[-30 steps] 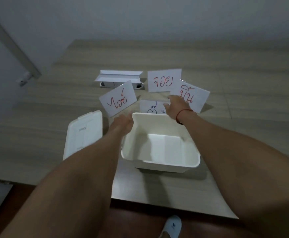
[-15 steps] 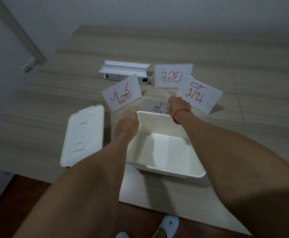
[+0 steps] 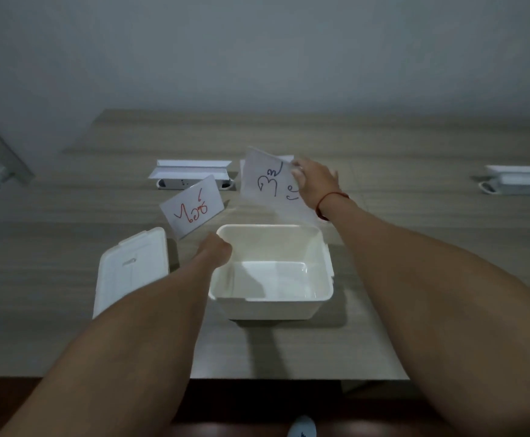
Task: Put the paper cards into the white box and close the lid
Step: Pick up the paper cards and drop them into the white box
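Observation:
The open white box (image 3: 320, 298) stands on the table in front of me, with nothing inside it. Its white lid (image 3: 131, 272) lies flat to the left. My right hand (image 3: 315, 181) holds a paper card with blue writing (image 3: 273, 187), lifted and tilted above the box's far edge. My left hand (image 3: 215, 252) grips the box's far left rim. A card with red writing (image 3: 193, 209) stands tilted beyond that hand. Other cards behind the lifted one are mostly hidden.
A white socket block with a raised flap (image 3: 191, 173) sits in the table behind the cards; another (image 3: 522, 181) is at the far right. The table's near edge (image 3: 257, 378) runs below the box. A wall rises behind the table.
My right hand has picked up the blue-lettered card from behind the box and raised it. The camera view has shifted, and the two red-lettered cards at the right are now hidden behind it.

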`<state>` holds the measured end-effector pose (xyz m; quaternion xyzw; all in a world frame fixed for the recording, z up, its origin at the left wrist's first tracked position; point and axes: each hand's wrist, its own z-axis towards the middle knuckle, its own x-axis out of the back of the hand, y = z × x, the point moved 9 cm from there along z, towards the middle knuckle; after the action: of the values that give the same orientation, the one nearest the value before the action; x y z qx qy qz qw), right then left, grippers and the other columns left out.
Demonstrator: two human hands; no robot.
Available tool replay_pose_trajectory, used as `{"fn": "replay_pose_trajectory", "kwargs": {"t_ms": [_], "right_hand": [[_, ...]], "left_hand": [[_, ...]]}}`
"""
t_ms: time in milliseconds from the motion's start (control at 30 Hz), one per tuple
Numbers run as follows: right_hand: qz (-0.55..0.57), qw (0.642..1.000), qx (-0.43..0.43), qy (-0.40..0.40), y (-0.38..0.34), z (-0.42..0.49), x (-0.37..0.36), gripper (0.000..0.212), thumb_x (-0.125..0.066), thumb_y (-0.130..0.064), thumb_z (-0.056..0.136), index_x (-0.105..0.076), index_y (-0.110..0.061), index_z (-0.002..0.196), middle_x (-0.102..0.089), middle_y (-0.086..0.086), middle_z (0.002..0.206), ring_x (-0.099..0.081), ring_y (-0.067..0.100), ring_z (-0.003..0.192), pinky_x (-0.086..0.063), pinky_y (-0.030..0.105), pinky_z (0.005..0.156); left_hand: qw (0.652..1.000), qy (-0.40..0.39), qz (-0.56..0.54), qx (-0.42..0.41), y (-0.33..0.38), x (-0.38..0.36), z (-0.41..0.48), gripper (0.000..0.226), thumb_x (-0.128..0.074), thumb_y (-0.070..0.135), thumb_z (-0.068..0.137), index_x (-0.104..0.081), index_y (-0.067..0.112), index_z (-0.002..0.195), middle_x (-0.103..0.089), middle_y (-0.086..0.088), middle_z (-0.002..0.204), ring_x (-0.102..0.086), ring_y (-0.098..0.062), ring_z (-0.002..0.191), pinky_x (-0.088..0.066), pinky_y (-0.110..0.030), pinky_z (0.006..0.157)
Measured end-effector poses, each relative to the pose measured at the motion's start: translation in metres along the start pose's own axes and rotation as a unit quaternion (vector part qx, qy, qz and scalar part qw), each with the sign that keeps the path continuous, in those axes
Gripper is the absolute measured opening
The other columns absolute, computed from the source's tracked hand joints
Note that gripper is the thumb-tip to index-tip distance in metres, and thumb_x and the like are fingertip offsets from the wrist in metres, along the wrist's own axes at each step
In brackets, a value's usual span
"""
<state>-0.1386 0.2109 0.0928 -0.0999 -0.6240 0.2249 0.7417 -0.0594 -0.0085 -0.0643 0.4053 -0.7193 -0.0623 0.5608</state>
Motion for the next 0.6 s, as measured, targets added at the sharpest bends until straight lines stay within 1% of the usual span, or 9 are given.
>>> {"fn": "replay_pose_trajectory", "kwargs": {"t_ms": [100,167,200,267,333,400,467,533,600], "right_hand": [[0.02,0.999,-0.027,-0.02,0.009,-0.02,0.008,0.028,-0.037,-0.027,0.1,-0.058,-0.019,0.117,-0.065,0.009,0.121,-0.055,0.03,0.116,-0.031,0.037,0.098],[0.044,0.997,-0.043,-0.054,0.017,-0.037,0.0,0.027,-0.04,-0.028,0.099,-0.059,-0.02,0.116,-0.065,0.007,0.121,-0.055,0.029,0.115,-0.035,0.037,0.099],[0.058,0.994,-0.05,-0.081,0.02,-0.045,-0.01,0.026,-0.041,-0.027,0.098,-0.059,-0.02,0.115,-0.064,0.007,0.12,-0.055,0.029,0.114,-0.037,0.038,0.101],[0.082,0.985,-0.064,-0.137,0.024,-0.063,-0.033,0.024,-0.043,-0.026,0.098,-0.06,-0.02,0.113,-0.062,0.008,0.121,-0.056,0.03,0.113,-0.041,0.043,0.103],[0.104,0.973,-0.08,-0.189,0.028,-0.079,-0.057,0.024,-0.045,-0.024,0.097,-0.062,-0.017,0.111,-0.06,0.012,0.124,-0.055,0.031,0.114,-0.043,0.039,0.101],[0.099,0.962,-0.084,-0.241,0.03,-0.095,-0.078,0.026,-0.046,-0.023,0.097,-0.065,-0.015,0.112,-0.059,0.012,0.126,-0.056,0.028,0.113,-0.043,0.033,0.096],[0.067,0.949,-0.071,-0.3,0.029,-0.109,-0.095,0.028,-0.047,-0.026,0.096,-0.065,-0.016,0.116,-0.058,0.01,0.13,-0.056,0.025,0.112,-0.043,0.034,0.099],[0.01,0.932,-0.056,-0.357,0.027,-0.124,-0.108,0.031,-0.049,-0.029,0.096,-0.064,-0.019,0.12,-0.055,0.006,0.136,-0.054,0.025,0.119,-0.042,0.038,0.106],[-0.039,0.908,-0.053,-0.415,0.027,-0.138,-0.119,0.031,-0.052,-0.028,0.094,-0.065,-0.024,0.121,-0.056,0.001,0.137,-0.055,0.023,0.121,-0.042,0.033,0.104]], "left_hand": [[1.0,0.0,-0.006,-0.019,-0.004,-0.002,-0.012,0.03,-0.043,0.003,0.088,-0.055,0.001,0.115,-0.061,-0.017,0.104,-0.057,-0.027,0.087,-0.042,-0.032,0.07],[0.999,0.003,-0.011,-0.033,-0.007,-0.004,-0.015,0.025,-0.042,0.003,0.089,-0.055,0.005,0.111,-0.057,-0.014,0.099,-0.052,-0.021,0.08,-0.041,-0.033,0.071],[0.999,0.005,-0.018,-0.037,-0.009,-0.004,-0.015,0.029,-0.042,0.003,0.091,-0.053,0.006,0.117,-0.057,-0.015,0.103,-0.053,-0.023,0.084,-0.041,-0.033,0.073],[0.999,0.009,-0.032,-0.038,-0.012,-0.006,-0.018,0.04,-0.04,0.006,0.093,-0.045,0.007,0.133,-0.057,-0.017,0.12,-0.055,-0.03,0.103,-0.04,-0.034,0.079],[0.998,0.012,-0.048,-0.027,-0.017,-0.006,-0.02,0.044,-0.037,0.008,0.095,-0.041,0.009,0.139,-0.053,-0.019,0.131,-0.053,-0.036,0.115,-0.042,-0.037,0.085],[0.997,0.011,-0.076,-0.018,-0.02,-0.006,-0.019,0.043,-0.035,0.008,0.096,-0.042,0.008,0.138,-0.052,-0.021,0.133,-0.051,-0.038,0.12,-0.043,-0.04,0.095],[0.995,0.007,-0.099,-0.02,-0.021,-0.007,-0.018,0.042,-0.034,0.007,0.096,-0.045,0.007,0.136,-0.052,-0.022,0.133,-0.05,-0.038,0.121,-0.044,-0.044,0.103],[0.994,-0.002,-0.109,-0.022,-0.021,-0.009,-0.02,0.042,-0.033,0.007,0.096,-0.044,0.009,0.137,-0.051,-0.021,0.135,-0.049,-0.038,0.122,-0.043,-0.047,0.104],[0.992,-0.005,-0.127,-0.025,-0.021,-0.011,-0.019,0.044,-0.031,0.007,0.097,-0.042,0.011,0.14,-0.05,-0.019,0.137,-0.048,-0.037,0.123,-0.043,-0.047,0.105]]}}
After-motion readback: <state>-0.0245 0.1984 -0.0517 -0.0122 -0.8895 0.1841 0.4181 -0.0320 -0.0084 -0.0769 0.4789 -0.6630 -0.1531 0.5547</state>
